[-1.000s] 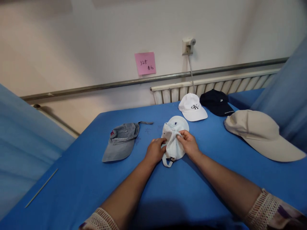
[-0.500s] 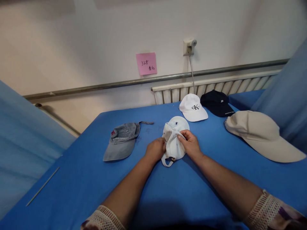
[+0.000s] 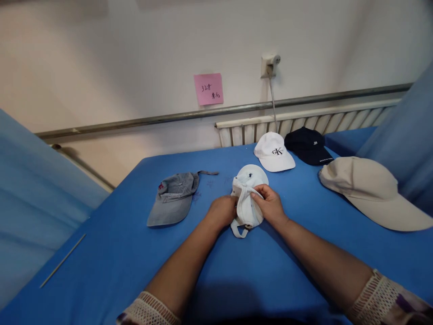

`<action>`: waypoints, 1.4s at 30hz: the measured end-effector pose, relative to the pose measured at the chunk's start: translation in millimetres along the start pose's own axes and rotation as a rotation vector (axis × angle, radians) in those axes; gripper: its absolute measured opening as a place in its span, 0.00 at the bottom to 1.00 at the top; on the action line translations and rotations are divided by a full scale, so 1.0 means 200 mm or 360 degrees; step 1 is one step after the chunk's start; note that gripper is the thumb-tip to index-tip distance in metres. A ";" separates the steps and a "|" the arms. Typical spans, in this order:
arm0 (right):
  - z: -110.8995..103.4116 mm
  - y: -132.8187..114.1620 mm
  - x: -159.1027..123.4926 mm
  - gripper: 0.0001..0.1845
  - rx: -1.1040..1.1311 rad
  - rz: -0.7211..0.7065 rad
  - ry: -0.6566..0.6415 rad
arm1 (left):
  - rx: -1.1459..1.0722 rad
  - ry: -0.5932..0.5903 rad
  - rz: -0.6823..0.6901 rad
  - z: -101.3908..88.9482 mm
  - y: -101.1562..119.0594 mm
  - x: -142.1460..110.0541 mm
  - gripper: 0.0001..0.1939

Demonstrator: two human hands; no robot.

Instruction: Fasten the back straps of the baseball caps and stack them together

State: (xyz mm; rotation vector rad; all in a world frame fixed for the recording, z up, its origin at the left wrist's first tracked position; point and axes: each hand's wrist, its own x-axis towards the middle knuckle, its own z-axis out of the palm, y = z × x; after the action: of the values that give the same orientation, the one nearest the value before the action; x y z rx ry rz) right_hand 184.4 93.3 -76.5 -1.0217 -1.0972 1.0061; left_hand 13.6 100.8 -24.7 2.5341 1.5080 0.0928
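A small white cap (image 3: 248, 198) with a tiny dark logo lies in the middle of the blue table (image 3: 111, 253), its crown bunched together and its strap loop hanging toward me. My left hand (image 3: 222, 211) presses its closed fingers against the cap's left side. On the right side, my right hand (image 3: 269, 205) pinches the folded fabric between thumb and fingers. Both forearms reach in from the bottom edge.
A grey cap (image 3: 173, 198) lies to the left. A white cap with a black logo (image 3: 274, 152), a dark navy cap (image 3: 308, 146) and a large beige cap (image 3: 372, 189) lie at the back right. A thin stick (image 3: 62, 261) rests near the left edge. A radiator (image 3: 304, 122) runs along the wall.
Both hands have pushed the white cap's sides closer together, so it looks narrower. The other caps have not moved.
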 end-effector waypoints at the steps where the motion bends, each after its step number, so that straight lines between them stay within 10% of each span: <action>1: 0.00 0.00 0.00 0.12 0.0001 -0.0002 0.0007 | -0.0028 0.0032 -0.0012 0.00 -0.01 -0.01 0.12; 9: -0.03 -0.02 0.01 0.09 -0.0169 -0.0150 0.0172 | -0.1085 0.0750 -0.0394 -0.05 -0.17 -0.07 0.07; 13: -0.04 -0.10 -0.02 0.03 -0.0559 -0.0535 0.0252 | -0.1595 0.0812 -0.0441 -0.05 -0.22 -0.06 0.06; 18: -0.01 -0.20 -0.10 0.08 -0.0918 -0.0986 0.0087 | -0.1366 0.0998 -0.0498 -0.04 -0.19 -0.06 0.08; 25: 0.05 -0.21 -0.18 0.12 -0.0997 -0.1202 -0.0228 | -0.0872 0.0823 0.0208 -0.13 -0.01 -0.16 0.21; 37: -0.02 -0.17 -0.07 0.05 -0.0708 -0.0846 -0.0163 | -0.0800 0.0953 0.0171 -0.13 -0.04 -0.16 0.11; 42: -0.06 -0.15 -0.02 0.13 -0.0981 -0.0780 -0.0485 | -0.0578 0.1106 0.0142 -0.13 -0.04 -0.17 0.12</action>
State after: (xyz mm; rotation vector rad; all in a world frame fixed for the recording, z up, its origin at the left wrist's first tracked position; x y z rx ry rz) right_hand 199.0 81.5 -49.5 -1.0125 -1.8743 0.4287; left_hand -13.7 77.7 1.4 2.3649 1.3852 1.2445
